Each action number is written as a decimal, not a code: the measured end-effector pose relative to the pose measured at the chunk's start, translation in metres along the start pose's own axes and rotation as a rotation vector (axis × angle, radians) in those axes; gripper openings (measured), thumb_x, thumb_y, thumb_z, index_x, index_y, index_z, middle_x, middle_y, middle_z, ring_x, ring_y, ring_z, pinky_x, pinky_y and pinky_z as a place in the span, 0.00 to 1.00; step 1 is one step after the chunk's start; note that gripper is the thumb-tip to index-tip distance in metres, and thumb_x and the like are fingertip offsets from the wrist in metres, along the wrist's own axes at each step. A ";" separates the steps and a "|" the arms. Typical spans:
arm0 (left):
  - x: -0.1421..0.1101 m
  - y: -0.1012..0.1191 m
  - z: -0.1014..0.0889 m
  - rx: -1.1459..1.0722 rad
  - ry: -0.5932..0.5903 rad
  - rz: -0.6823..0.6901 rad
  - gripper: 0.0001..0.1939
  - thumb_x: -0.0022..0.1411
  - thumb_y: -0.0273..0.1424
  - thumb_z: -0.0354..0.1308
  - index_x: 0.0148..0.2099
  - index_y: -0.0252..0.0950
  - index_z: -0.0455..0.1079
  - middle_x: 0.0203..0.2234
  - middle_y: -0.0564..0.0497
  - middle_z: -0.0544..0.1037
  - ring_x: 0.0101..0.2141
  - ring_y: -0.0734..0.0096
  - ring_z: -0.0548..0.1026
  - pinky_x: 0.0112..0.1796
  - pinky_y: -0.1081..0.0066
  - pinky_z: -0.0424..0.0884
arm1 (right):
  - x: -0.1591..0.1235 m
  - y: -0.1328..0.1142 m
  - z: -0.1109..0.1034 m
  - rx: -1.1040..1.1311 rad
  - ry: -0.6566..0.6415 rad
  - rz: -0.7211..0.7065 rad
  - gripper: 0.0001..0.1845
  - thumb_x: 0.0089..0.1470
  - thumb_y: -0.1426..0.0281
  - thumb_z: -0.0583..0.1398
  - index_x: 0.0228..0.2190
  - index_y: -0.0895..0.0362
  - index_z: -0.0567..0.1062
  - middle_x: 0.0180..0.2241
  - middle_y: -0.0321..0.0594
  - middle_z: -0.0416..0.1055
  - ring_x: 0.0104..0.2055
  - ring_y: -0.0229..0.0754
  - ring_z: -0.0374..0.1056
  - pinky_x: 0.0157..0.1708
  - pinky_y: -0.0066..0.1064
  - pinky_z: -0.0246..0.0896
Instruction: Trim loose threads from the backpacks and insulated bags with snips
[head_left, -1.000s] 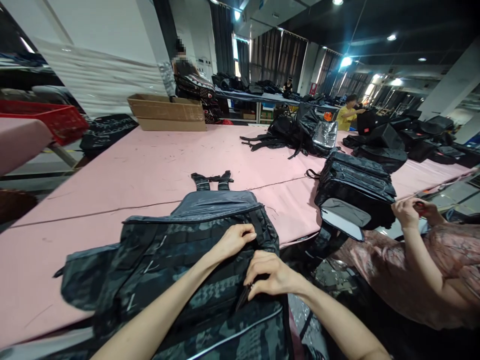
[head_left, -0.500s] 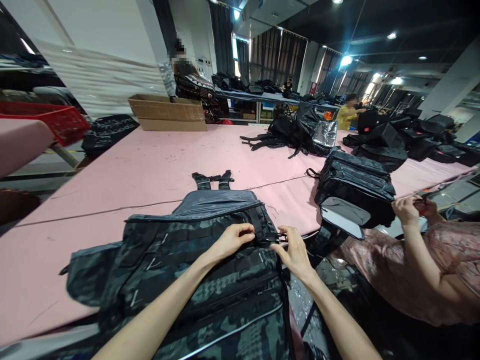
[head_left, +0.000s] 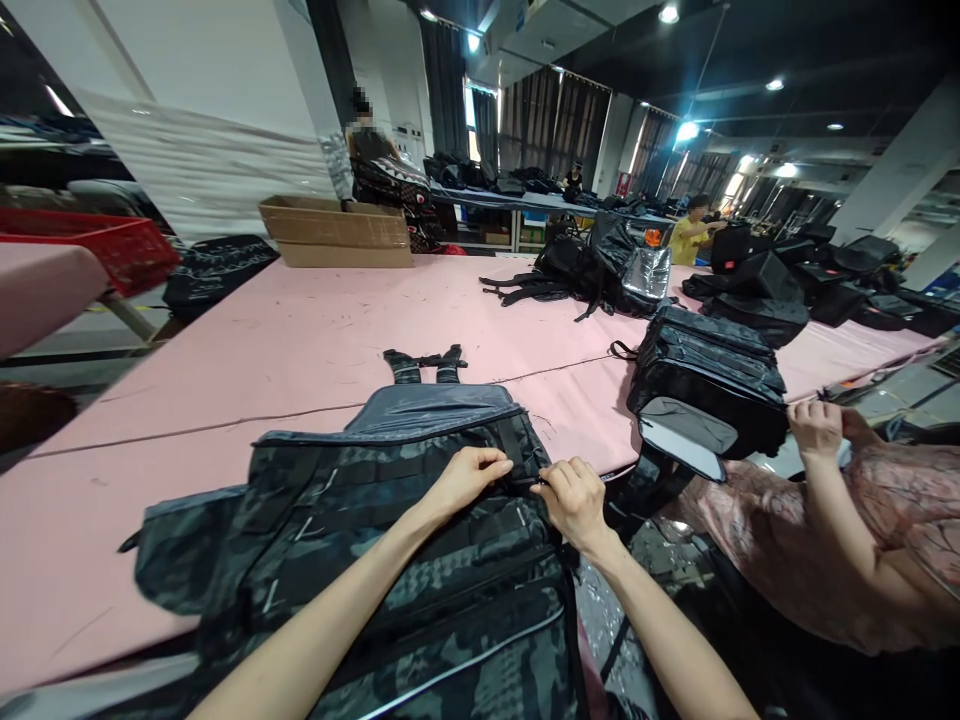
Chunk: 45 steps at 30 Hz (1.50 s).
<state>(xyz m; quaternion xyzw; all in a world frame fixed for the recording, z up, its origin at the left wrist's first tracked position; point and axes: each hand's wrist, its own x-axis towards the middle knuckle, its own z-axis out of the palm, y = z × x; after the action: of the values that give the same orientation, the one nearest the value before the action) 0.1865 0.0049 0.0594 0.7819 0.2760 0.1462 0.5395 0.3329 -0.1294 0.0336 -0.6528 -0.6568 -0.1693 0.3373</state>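
Observation:
A dark camouflage backpack [head_left: 420, 600] lies open on the pink-covered table in front of me, its grey-lined flap [head_left: 439, 405] folded out on the far side. My left hand [head_left: 472, 478] rests on its upper right part, thumb and fingertips pinched on black webbing [head_left: 517, 484]. Close to its right, my right hand [head_left: 576, 500] has its fingers closed around a small black buckle at the backpack's side edge, mostly hidden by the fingers. A short gap separates the two hands. Beyond the flap lie the padded shoulder straps [head_left: 426, 366].
A second camouflage backpack [head_left: 705, 370] stands to the right, beside a co-worker's hands [head_left: 817, 430]. Further back are black bags [head_left: 577, 265] with loose straps and an open cardboard box [head_left: 337, 235]. A red crate [head_left: 97, 250] stands at far left.
My right hand has moved slightly left and its fingers have closed over the black buckle that showed between them before. My left hand has barely moved. The co-worker's hands shifted slightly.

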 end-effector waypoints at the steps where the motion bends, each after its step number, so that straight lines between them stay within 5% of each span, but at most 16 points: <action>1: 0.000 -0.001 0.000 -0.017 0.000 -0.006 0.20 0.51 0.47 0.52 0.21 0.34 0.60 0.15 0.58 0.56 0.19 0.78 0.53 0.22 0.75 0.49 | 0.000 0.001 0.000 0.041 0.017 0.032 0.07 0.56 0.67 0.56 0.29 0.56 0.70 0.27 0.41 0.70 0.31 0.42 0.63 0.31 0.32 0.55; 5: 0.000 -0.001 0.001 -0.065 0.001 -0.027 0.20 0.51 0.46 0.51 0.23 0.33 0.62 0.15 0.58 0.59 0.20 0.77 0.56 0.23 0.75 0.52 | 0.001 0.004 -0.003 0.279 0.079 0.237 0.06 0.54 0.67 0.57 0.34 0.56 0.69 0.29 0.39 0.68 0.32 0.40 0.64 0.31 0.30 0.59; 9: 0.001 0.000 0.002 -0.098 -0.001 -0.031 0.20 0.51 0.47 0.51 0.23 0.34 0.61 0.15 0.58 0.58 0.20 0.78 0.57 0.23 0.75 0.53 | 0.006 -0.005 0.003 0.160 -0.045 0.089 0.17 0.50 0.70 0.59 0.44 0.57 0.68 0.35 0.43 0.68 0.35 0.42 0.65 0.32 0.30 0.59; 13: 0.002 0.002 0.000 -0.109 0.018 -0.030 0.20 0.51 0.48 0.50 0.23 0.34 0.60 0.16 0.58 0.59 0.20 0.78 0.58 0.23 0.75 0.53 | 0.016 -0.014 0.014 0.240 -0.080 0.084 0.10 0.52 0.74 0.55 0.36 0.54 0.73 0.36 0.42 0.70 0.34 0.40 0.65 0.32 0.30 0.57; 16: 0.001 0.004 -0.002 -0.104 0.018 -0.032 0.20 0.51 0.47 0.49 0.27 0.32 0.66 0.17 0.56 0.64 0.20 0.77 0.60 0.23 0.75 0.55 | 0.027 -0.011 0.020 0.791 -0.011 0.450 0.04 0.49 0.70 0.58 0.24 0.56 0.72 0.27 0.38 0.68 0.29 0.37 0.63 0.28 0.27 0.56; 20: -0.003 0.009 -0.004 0.015 0.001 -0.016 0.20 0.53 0.44 0.49 0.33 0.32 0.72 0.23 0.51 0.73 0.23 0.73 0.66 0.26 0.73 0.61 | 0.043 0.008 0.021 1.203 0.098 0.825 0.18 0.46 0.58 0.59 0.16 0.56 0.61 0.14 0.27 0.50 0.14 0.28 0.43 0.13 0.23 0.41; 26: 0.002 0.029 -0.001 0.214 0.420 0.288 0.17 0.56 0.35 0.50 0.47 0.38 0.68 0.44 0.49 0.73 0.36 0.68 0.71 0.39 0.69 0.66 | 0.047 0.013 0.010 1.349 0.047 0.919 0.24 0.34 0.52 0.65 0.18 0.56 0.60 0.14 0.25 0.48 0.13 0.25 0.39 0.12 0.22 0.35; 30: 0.015 0.040 0.004 0.301 0.209 0.395 0.14 0.55 0.31 0.50 0.43 0.38 0.71 0.41 0.48 0.75 0.41 0.65 0.71 0.42 0.67 0.65 | 0.047 0.009 0.010 1.350 0.046 0.944 0.23 0.32 0.54 0.66 0.19 0.57 0.63 0.14 0.25 0.50 0.13 0.25 0.41 0.13 0.22 0.36; 35: 0.015 0.038 0.004 0.027 0.195 0.109 0.10 0.52 0.34 0.54 0.33 0.33 0.71 0.22 0.53 0.72 0.21 0.75 0.67 0.25 0.74 0.62 | 0.044 0.039 0.010 1.183 0.200 1.000 0.21 0.39 0.53 0.62 0.20 0.59 0.66 0.15 0.29 0.57 0.14 0.27 0.43 0.14 0.23 0.38; 38: 0.011 0.034 0.002 -0.227 0.226 -0.012 0.15 0.48 0.38 0.58 0.33 0.31 0.72 0.19 0.55 0.69 0.15 0.81 0.60 0.19 0.77 0.55 | 0.037 0.053 0.006 1.061 0.252 0.996 0.18 0.36 0.59 0.65 0.25 0.60 0.71 0.20 0.33 0.65 0.21 0.32 0.57 0.21 0.24 0.51; 40: 0.010 0.032 0.002 -0.305 0.240 -0.028 0.17 0.46 0.39 0.60 0.34 0.29 0.73 0.19 0.54 0.70 0.15 0.82 0.59 0.19 0.78 0.53 | 0.031 0.050 0.002 0.955 0.225 0.926 0.21 0.32 0.65 0.68 0.32 0.59 0.72 0.29 0.37 0.70 0.32 0.37 0.63 0.31 0.26 0.57; 45: 0.012 0.031 0.006 -0.346 0.268 -0.022 0.21 0.43 0.38 0.62 0.38 0.29 0.74 0.19 0.54 0.70 0.16 0.82 0.59 0.19 0.78 0.53 | 0.027 0.013 -0.002 0.595 0.131 0.611 0.11 0.51 0.66 0.57 0.37 0.55 0.71 0.36 0.39 0.71 0.40 0.41 0.65 0.41 0.31 0.58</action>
<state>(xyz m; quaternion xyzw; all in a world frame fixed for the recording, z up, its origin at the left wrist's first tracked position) 0.2080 -0.0012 0.0852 0.6482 0.3244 0.2881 0.6258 0.3484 -0.1093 0.0502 -0.6796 -0.4306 0.0939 0.5864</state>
